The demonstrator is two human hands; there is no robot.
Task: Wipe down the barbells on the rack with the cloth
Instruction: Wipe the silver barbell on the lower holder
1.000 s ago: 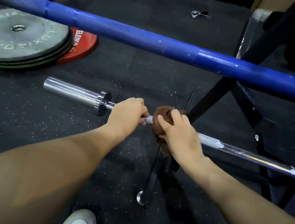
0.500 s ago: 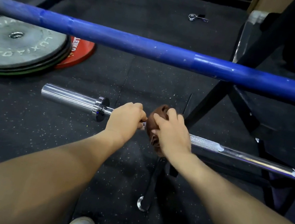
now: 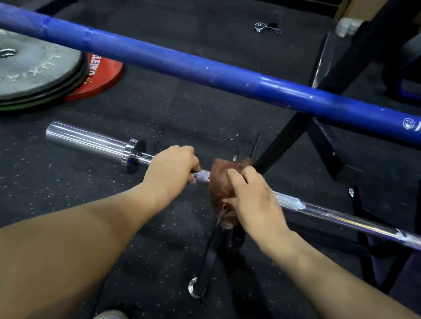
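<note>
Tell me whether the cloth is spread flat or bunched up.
Bunched: the brown cloth is wadded around the chrome barbell under the right hand.

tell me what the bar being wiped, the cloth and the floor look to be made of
Bar: bright polished metal, probably chromed steel, with mirror glints and a cross-hatched grip patch. Cloth: soft brown fabric, matte and bunched, perhaps terry or microfibre. Floor: dark matte mat with pale flecks, likely rubber.
</note>
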